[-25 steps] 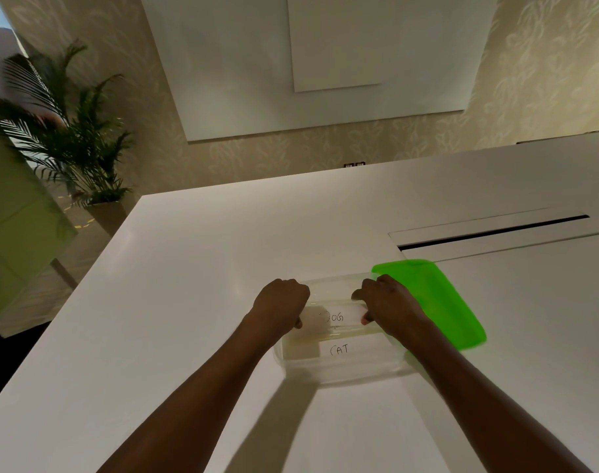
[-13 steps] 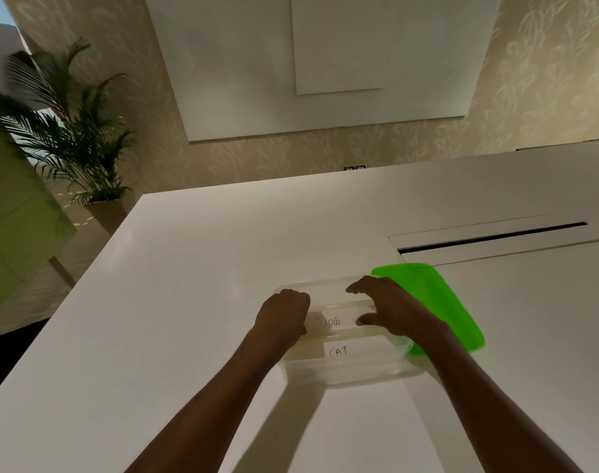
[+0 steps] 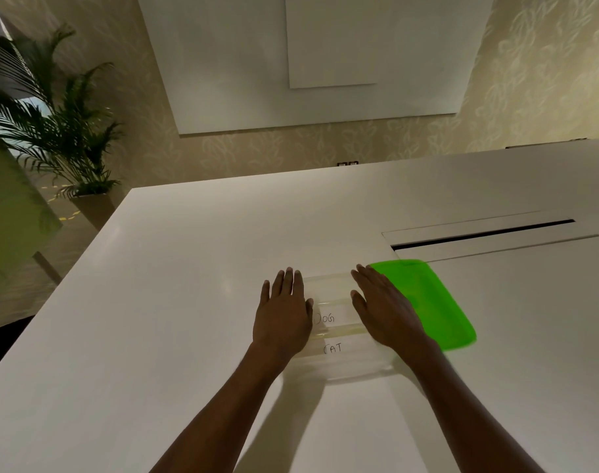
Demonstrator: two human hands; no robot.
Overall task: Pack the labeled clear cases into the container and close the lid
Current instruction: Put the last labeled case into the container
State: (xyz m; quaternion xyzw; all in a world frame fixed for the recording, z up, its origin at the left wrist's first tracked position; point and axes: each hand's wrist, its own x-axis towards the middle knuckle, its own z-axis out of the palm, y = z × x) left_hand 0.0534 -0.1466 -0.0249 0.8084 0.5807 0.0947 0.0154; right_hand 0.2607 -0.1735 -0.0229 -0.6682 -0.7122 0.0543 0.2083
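A clear plastic container sits on the white table in front of me. Inside it lie two clear cases, one labeled DOG and, nearer me, one labeled CAT. My left hand is flat with straight fingers over the container's left end. Over its right end my right hand is flat too, fingers straight. Whether the palms touch the container I cannot tell. The bright green lid lies on the table just right of the container, partly behind my right hand.
The white table stretches wide to the left and behind the container. A long dark slot with a recessed panel runs across the table at the back right. A potted palm stands on the floor beyond the table's left corner.
Both hands let go of the DOG case, which now lies in the container. Their curled fingers have straightened, and the hands have spread apart to the container's two ends.
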